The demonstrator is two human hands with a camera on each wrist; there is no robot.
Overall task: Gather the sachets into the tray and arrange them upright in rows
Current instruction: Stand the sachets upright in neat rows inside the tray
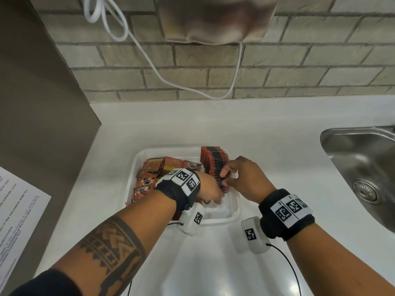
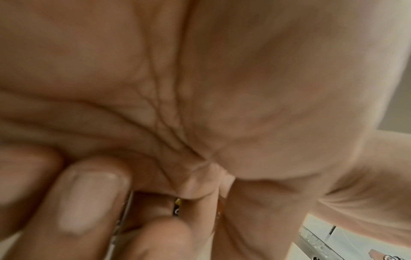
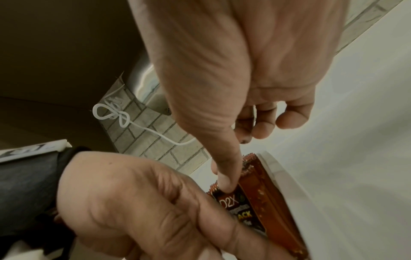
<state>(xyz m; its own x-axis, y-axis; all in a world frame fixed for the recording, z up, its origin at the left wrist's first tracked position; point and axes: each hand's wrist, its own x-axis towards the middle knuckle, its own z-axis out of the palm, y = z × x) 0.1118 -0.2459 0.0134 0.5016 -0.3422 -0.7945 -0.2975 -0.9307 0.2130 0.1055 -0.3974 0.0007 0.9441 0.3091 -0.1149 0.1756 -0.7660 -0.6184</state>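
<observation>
task status: partly complete. one upright row of sachets [image 1: 213, 162] standing on edge along the right side of the white tray [image 1: 233, 212], packed face to face from the far wall toward the near end. loose sachets [image 1: 149, 178] heaped flat and at mixed angles in the left half of the tray, not yet stood up; near right corner of the tray bare. no sachets visible on the desk [image 1: 213, 263] outside the tray, so gathering judged done and arranging judged roughly half done. left hand [image 1: 210, 190] curled, pinching a sachet [image 3: 239, 206] at the near end of the row. right hand [image 1: 241, 175] with thumb extended and pressing the top edge of that same sachet, other fingers loosely curled (holding nothing). legible print on the held sachet: "d2x" and "ack", remainder covered by fingers. printed sheet [image 1: 19, 210] at the left edge of the desk, text too blurred to read.
</observation>
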